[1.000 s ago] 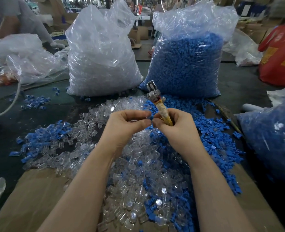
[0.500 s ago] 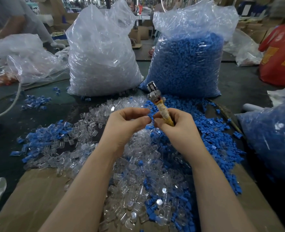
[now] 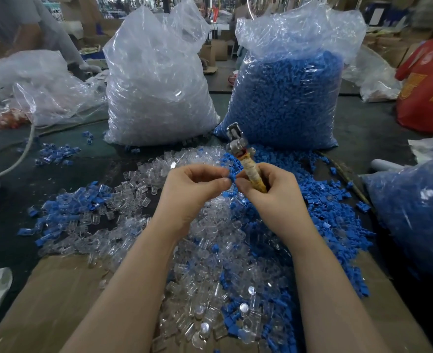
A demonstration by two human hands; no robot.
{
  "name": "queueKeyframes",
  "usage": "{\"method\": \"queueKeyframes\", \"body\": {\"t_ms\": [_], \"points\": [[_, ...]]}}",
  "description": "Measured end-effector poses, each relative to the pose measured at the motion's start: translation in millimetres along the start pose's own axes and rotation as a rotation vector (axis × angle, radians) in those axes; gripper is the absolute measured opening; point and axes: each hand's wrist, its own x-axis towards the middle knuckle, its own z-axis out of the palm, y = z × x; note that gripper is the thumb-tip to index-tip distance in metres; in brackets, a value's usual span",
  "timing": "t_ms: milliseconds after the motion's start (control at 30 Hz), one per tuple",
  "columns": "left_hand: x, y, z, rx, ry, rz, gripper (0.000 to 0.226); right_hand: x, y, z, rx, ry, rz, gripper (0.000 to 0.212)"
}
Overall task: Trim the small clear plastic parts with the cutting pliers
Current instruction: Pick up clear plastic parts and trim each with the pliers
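Left to right. Upper left of the frame: 1 slack bag (image 3: 39, 87) and another person's arm. Upper centre: 1 full bag of clear parts (image 3: 159, 82). Right of it: 1 full bag of blue parts (image 3: 286, 98). Far right: 1 red bag (image 3: 429, 85) and 1 more blue-filled bag (image 3: 414, 215) at the right edge. That makes 5 bags.

Centre frame, your left hand (image 3: 192, 192) is curled, thumb and forefinger pinching something tiny at the fingertips; looks like a small part with blue on it, too small to tell. Your right hand (image 3: 274, 197) clenches the wrapped handle of the cutting pliers (image 3: 246, 159), 1 pair, metal head pointing up and away, and its fingertips meet the left hand's at that part.

The clear plastic parts (image 3: 205, 271) lie loose in 1 heap under and before your hands, mixed with blue parts (image 3: 320, 200) to the right; far too many to count.

Judging by looks, each part is light, stiff, slick and probably brittle. Pinch it by the body, leave the bit to cut exposed, and squeeze gently.
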Motion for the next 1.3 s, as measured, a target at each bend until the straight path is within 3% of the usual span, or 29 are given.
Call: {"method": "queueKeyframes", "body": {"t_ms": [533, 900, 1300], "points": [[1, -1, 3, 0.097, 0.029, -0.012, 0.017, 0, 1, 3, -0.12, 0.008, -0.031, 0.003], [4, 0, 0, -0.198, 0.072, -0.012, 0.024, 0, 6, -11, -0.033, -0.026, 0.122, 0.004], [4, 2, -5, -0.199, 0.076, 0.076, 0.026, -2, 4, -17, -0.172, -0.299, 0.173, 0.018]]}}
